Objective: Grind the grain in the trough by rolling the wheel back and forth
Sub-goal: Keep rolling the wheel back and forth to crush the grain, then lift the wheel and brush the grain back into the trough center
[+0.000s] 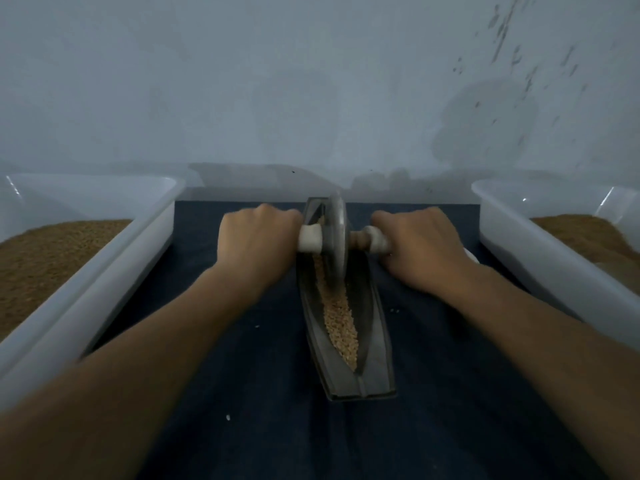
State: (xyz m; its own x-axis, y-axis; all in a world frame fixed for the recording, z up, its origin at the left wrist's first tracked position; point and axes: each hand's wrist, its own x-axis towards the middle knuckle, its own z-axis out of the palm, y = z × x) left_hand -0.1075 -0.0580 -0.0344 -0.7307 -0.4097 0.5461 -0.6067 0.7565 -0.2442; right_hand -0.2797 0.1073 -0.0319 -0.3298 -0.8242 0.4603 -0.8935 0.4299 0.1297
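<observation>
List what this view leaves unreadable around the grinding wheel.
All head view.
Behind the knuckles: fingertips of left hand and right hand round the handles.
Behind the wheel: far end of the trough.
Cut by frame edges: left tub, right tub.
Too small to identify: white specks on the cloth.

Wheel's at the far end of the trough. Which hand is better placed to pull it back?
Neither alone: left hand and right hand each grip one end of the handle either side of the wheel, so likely both pull evenly.
</observation>
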